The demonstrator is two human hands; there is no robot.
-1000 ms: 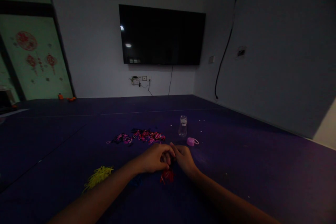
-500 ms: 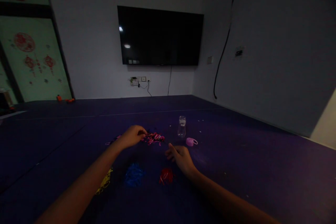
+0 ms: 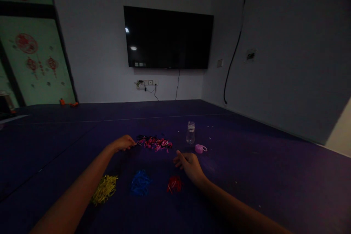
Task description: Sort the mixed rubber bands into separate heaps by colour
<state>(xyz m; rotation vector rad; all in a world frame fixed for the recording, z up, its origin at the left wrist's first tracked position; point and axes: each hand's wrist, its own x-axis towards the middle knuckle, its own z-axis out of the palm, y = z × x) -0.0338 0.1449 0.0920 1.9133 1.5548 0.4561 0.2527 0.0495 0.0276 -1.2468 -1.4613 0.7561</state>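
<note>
My left hand (image 3: 124, 142) is at the left end of a mixed pile of pink, red and dark rubber bands (image 3: 157, 143). Its fingertips are pinched together there, and whatever lies between them is too small to make out. My right hand (image 3: 189, 164) hovers or rests above the red rubber bands (image 3: 174, 184), thumb and fingers apart, holding nothing visible. Nearer to me are a blue pile of rubber bands (image 3: 140, 182) and a yellow pile (image 3: 105, 189), partly behind my left forearm.
A clear bottle (image 3: 190, 133) stands upright without a lid beyond my right hand. Beside it lies a pink cap with a loop (image 3: 200, 148). White specks dot the purple floor covering (image 3: 246, 168). A television (image 3: 168, 38) hangs on the far wall.
My left hand has moved left from the middle of the mixed pile to its left end, uncovering more of that pile and of the yellow bands. My right hand stays put.
</note>
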